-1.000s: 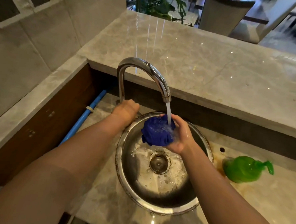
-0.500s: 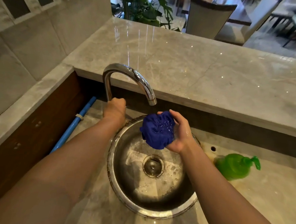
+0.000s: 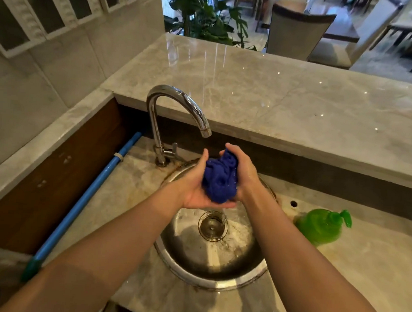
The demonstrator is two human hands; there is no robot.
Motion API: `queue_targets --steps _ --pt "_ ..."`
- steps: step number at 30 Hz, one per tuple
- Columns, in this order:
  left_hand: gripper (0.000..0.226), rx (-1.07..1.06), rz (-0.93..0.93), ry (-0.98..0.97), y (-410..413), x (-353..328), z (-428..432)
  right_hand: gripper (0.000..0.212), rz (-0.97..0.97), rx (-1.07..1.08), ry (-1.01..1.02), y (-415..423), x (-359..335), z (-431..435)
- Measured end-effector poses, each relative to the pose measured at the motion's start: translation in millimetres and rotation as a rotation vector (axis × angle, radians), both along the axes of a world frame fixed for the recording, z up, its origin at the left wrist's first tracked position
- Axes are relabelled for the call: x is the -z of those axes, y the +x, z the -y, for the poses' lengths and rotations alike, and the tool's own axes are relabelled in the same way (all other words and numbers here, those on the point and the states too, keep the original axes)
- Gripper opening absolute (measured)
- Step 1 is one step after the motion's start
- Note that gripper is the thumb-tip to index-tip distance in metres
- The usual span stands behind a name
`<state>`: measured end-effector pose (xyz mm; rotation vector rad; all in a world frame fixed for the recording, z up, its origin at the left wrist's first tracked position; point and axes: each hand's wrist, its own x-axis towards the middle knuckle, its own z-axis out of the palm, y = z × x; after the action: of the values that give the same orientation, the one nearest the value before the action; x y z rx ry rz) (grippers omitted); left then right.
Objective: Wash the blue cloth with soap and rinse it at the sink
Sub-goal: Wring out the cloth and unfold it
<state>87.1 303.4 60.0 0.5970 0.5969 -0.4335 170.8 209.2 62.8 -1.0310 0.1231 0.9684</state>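
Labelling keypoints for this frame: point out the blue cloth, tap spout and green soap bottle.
blue cloth (image 3: 219,180), head view, middle of the bunched fabric between both hands.
tap spout (image 3: 205,131), head view, outlet end of the chrome neck.
green soap bottle (image 3: 319,226), head view, its body.

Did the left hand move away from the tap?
Yes. The left hand left the base of the tap and went right, over the sink, to cup the blue cloth.

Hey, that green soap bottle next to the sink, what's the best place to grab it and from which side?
Take the green soap bottle around its wide body, coming from above with the right hand, since it sits on that side. Its pump spout juts away from the sink and looks too narrow for a steady hold.
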Motion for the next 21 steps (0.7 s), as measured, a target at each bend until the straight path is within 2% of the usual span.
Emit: queue_targets --steps 3,5,7,9,11,14,17,21 --pt "0.079 0.032 0.144 -0.047 -6.9 -7.5 7.7 0.012 0.4 0.006 -0.144 -3.6 -5.0 4.5" --pt "0.065 0.123 0.187 -0.013 -10.7 -13.4 0.4 0.013 0.612 -0.05 -0.176 -6.7 -11.6 8.6" --pt "0.048 0.307 0.232 0.078 -12.1 -21.6 -6.2 0.018 0.73 -0.163 -0.179 -5.1 -17.7 13.4" --pt "0.031 0.468 0.25 0.27 -7.4 -27.5 -7.3 0.024 0.748 -0.292 -0.142 -0.4 -25.8 19.0" --pt "0.018 0.522 0.204 0.38 -3.0 -34.6 -1.3 0.021 0.697 -0.421 -0.06 6.1 -36.1 25.7" --pt "0.018 0.508 0.201 0.334 -0.5 -38.4 6.0 0.019 0.666 -0.547 0.053 12.5 -52.4 34.6" --pt "0.021 0.491 0.223 0.304 3.8 -39.3 13.9 0.016 0.678 -0.454 0.06 8.1 -59.0 35.3" --pt "0.026 0.489 0.124 0.513 12.0 -36.4 27.6 0.025 0.581 -0.108 -0.055 -1.8 -45.9 26.9"
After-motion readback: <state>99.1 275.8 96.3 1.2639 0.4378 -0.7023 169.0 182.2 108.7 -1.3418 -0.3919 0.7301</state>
